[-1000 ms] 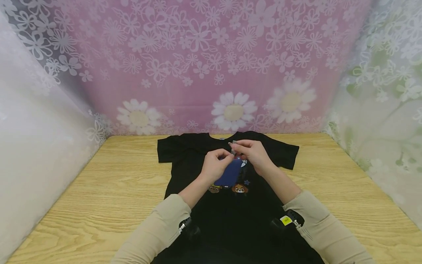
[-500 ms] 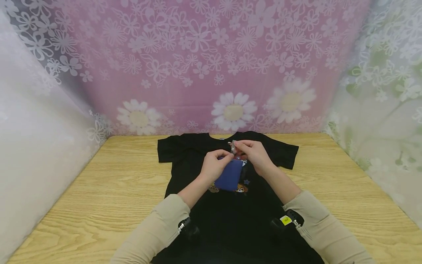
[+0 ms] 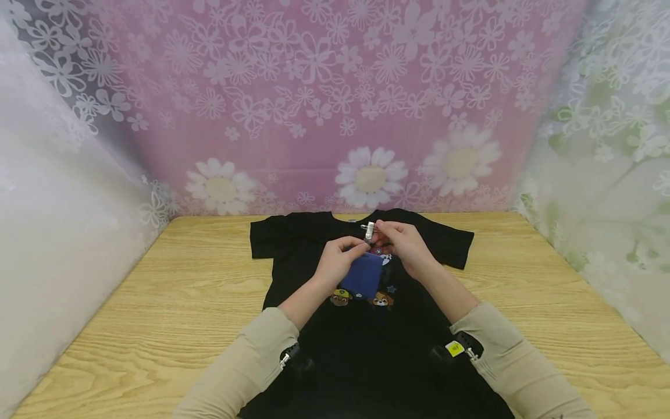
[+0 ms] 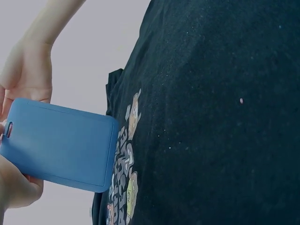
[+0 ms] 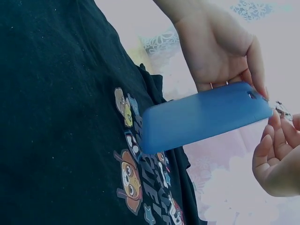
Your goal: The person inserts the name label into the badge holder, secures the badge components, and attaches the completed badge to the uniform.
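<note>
A blue card holder (image 3: 361,274) hangs over the printed front of a black T-shirt (image 3: 377,361). My left hand (image 3: 337,261) pinches its slotted top end between thumb and fingers. Above that end stands a small shiny metal clip (image 3: 369,231), which the fingertips of my right hand (image 3: 407,244) hold. In the left wrist view the holder (image 4: 61,145) shows a broad plain face. The right wrist view has the clip (image 5: 282,110) at the right, beside the holder's slotted end; fingers partly cover how the two join.
The T-shirt lies spread on a wood-grain table (image 3: 209,279), neck and sleeves at the far side. Cartoon dog heads (image 3: 381,299) are printed on its chest. A pink flowered curtain (image 3: 293,116) hangs behind, with pale cloth (image 3: 63,221) along both sides.
The metal clip has turned in my right fingers and now shows a bright face. The blue holder has swung slightly under my left hand. Both arms stay nearly still.
</note>
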Action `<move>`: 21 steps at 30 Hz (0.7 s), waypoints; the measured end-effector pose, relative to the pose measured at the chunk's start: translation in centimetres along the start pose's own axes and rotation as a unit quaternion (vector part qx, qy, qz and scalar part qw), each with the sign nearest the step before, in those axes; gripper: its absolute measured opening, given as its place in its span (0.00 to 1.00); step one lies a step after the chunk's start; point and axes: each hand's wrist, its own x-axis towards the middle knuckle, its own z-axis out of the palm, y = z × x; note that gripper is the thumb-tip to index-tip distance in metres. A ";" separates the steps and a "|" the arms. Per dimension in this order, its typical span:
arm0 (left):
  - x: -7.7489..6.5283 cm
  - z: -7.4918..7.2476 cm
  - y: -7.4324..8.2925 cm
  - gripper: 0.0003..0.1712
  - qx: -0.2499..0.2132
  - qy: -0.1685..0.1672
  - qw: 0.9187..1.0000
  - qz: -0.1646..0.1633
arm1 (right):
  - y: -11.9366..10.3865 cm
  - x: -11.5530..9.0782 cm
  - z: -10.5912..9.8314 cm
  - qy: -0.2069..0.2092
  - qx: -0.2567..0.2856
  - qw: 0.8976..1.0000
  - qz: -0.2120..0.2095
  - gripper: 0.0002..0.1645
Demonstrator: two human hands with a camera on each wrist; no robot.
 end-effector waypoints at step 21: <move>0.0 -1.4 -0.5 0.18 -0.183 -0.082 0.979 -0.047 | 0.6 -0.1 -0.7 -0.130 -0.034 0.986 -0.101 0.25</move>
